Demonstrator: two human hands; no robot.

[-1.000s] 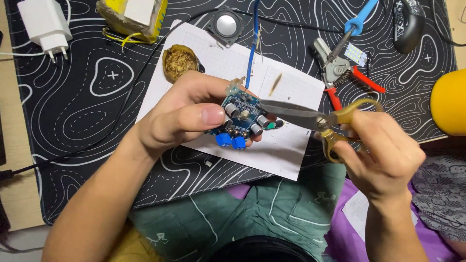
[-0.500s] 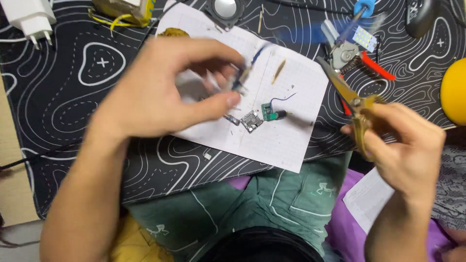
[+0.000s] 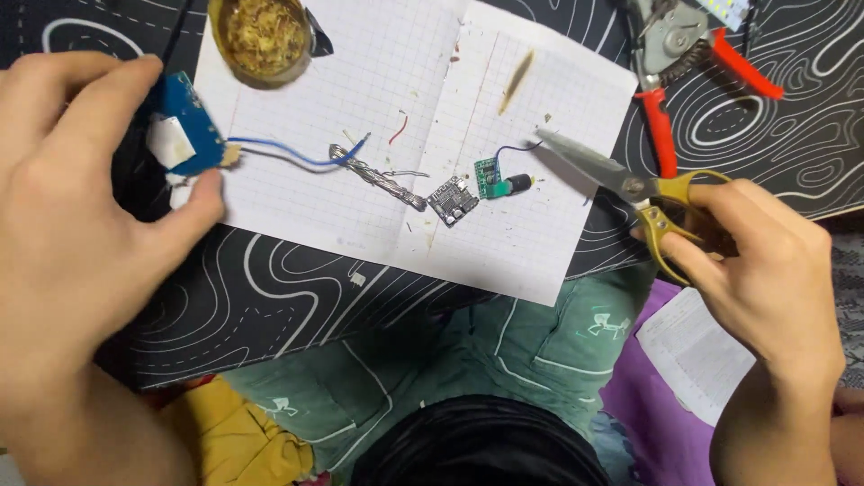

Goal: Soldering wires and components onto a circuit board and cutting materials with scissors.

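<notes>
Head view showed your left hand [image 3: 72, 216] pinching a blue circuit board [image 3: 184, 126] between thumb and fingers, held over the left edge of the squared paper sheet [image 3: 396, 90] — its blue wire [image 3: 297, 155] trailed right across the page. Your right hand [image 3: 765, 261] gripped yellow-handled scissors [image 3: 630, 184], blades nearly closed, tips just beside a small green module [image 3: 490, 177] and a dark chip board [image 3: 453, 200]. Red-handled pliers [image 3: 684, 63] lay beyond on the black patterned mat [image 3: 270, 297].

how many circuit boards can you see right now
3. A blue circuit board is pinched in the left hand. A small dark board and a small green board lie side by side on the grid paper. Others may sit outside the view.
</notes>
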